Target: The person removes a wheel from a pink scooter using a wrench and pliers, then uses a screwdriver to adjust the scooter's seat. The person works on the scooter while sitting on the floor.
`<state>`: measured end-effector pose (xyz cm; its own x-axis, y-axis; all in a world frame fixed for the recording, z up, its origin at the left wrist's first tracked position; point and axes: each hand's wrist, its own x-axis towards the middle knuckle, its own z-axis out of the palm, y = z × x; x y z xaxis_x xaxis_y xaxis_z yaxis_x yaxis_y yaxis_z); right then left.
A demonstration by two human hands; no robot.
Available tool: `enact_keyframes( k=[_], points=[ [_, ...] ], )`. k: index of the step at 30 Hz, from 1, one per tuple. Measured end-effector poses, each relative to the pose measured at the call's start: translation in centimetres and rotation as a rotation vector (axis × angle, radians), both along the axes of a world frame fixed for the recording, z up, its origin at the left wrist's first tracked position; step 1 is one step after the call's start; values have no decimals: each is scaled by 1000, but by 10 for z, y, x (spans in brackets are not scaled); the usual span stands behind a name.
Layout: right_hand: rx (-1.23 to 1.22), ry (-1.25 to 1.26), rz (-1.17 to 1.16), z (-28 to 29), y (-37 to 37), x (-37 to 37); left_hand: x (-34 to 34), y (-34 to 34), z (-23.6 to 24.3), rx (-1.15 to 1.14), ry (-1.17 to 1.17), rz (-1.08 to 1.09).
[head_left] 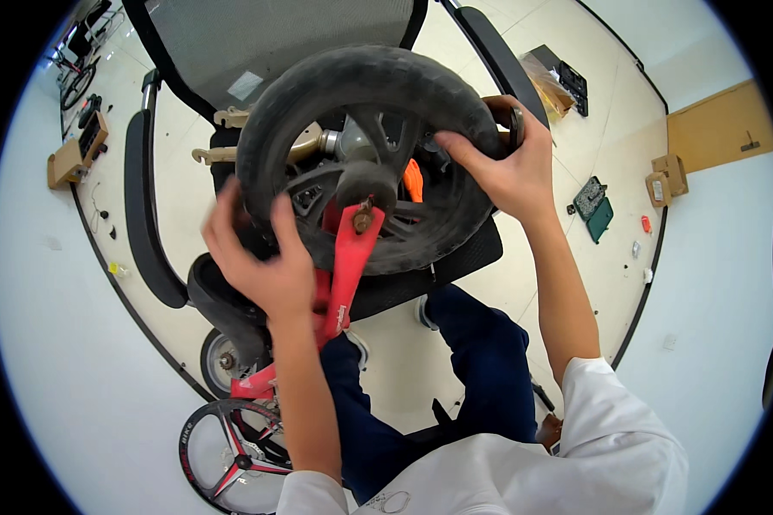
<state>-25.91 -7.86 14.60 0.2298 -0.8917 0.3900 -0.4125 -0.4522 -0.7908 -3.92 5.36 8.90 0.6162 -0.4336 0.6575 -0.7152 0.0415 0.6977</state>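
A black wheel with a thick rubber tyre (318, 81) and several spokes is held tilted over the chair seat. At its hub, a red fork arm (352, 257) meets a rusty axle nut (362, 221). My right hand (511, 167) grips the tyre's right side, thumb laid over the sidewall. A dark, rounded metal piece (516, 127) shows by its fingers; its kind is unclear. At the tyre's lower left, my left hand (266, 257) has thumb and fingers spread, slightly blurred. Behind the spokes lie an orange-handled object (413, 180) and a grey-and-gold metal part (309, 142).
The mesh office chair (275, 43) has armrests on both sides. A spoked bicycle wheel (243, 462) and a smaller wheel (222, 360) stand at lower left. Toolboxes (594, 206) and cardboard boxes (668, 178) lie right; another box (64, 165) sits far left.
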Motion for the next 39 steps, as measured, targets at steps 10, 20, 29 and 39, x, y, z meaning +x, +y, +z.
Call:
enact_keyframes(
  k=[10,20,29,39],
  points=[
    [-398,36,151,60,61,-14,-65,95,16,536,390,-454],
    [49,-149,2,27,182,-40,-60,140,7,354,241,-368],
    [125,-251,20,-5,211,-40,-58,144,12,393,284,-415],
    [185,-219,14,13,197,-50,-56,136,13,490,228,-523]
  ],
)
